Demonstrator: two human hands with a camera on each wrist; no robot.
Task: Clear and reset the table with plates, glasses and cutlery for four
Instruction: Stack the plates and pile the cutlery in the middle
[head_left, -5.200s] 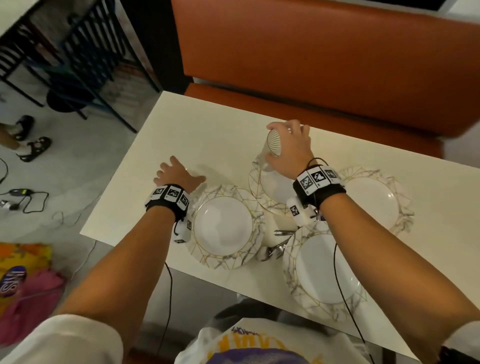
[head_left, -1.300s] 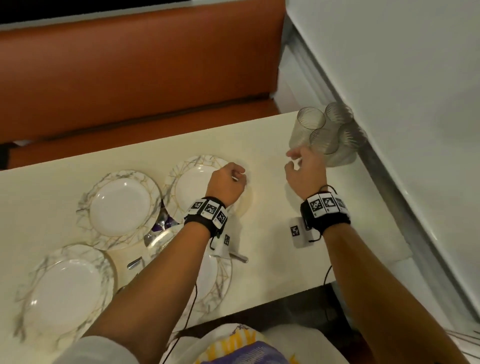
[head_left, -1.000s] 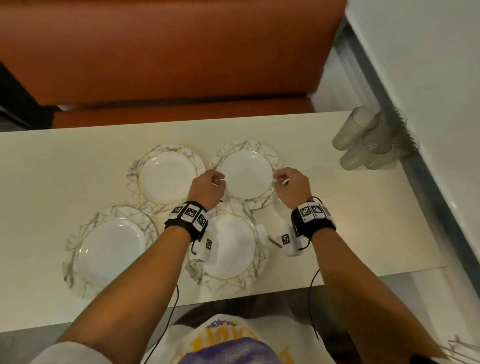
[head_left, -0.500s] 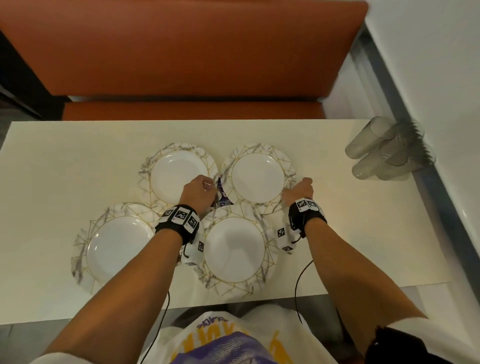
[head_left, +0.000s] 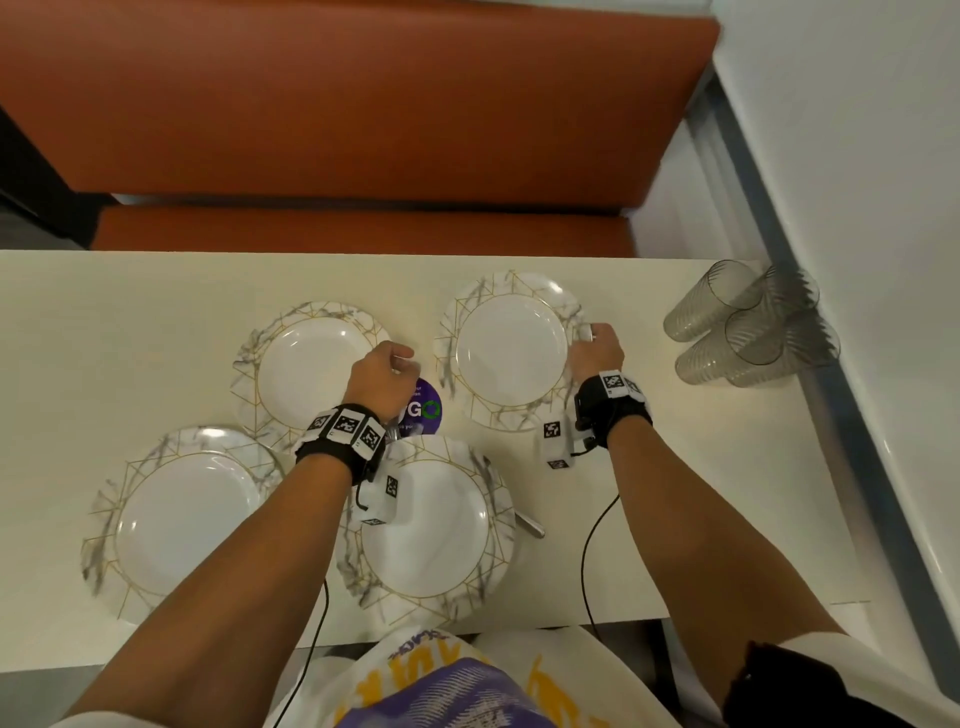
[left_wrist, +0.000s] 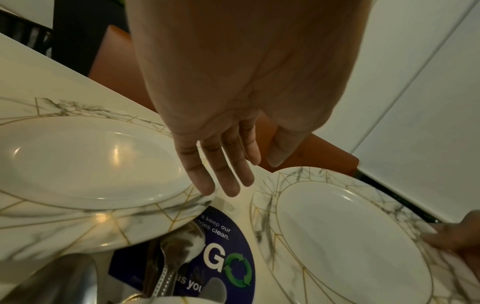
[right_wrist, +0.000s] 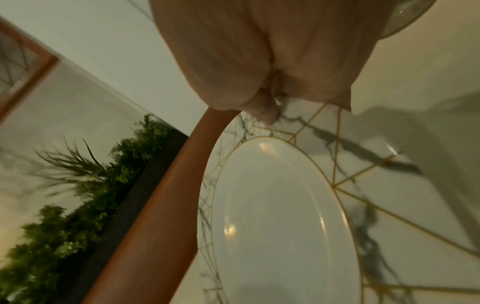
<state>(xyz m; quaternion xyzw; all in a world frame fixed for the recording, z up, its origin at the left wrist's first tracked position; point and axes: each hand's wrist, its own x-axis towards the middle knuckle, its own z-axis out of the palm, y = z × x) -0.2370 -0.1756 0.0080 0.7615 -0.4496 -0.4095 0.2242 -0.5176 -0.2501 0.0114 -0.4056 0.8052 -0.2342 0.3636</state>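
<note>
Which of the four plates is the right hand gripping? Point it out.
The far right plate, nearest the glasses. The right hand pinches its right rim; the other three plates lie unheld, the left hand hovering open by the far left one.

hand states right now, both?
Left hand: open, fingers straight, tips at the rim of the far left plate.
Right hand: gripping the right rim of the far right plate.
</note>
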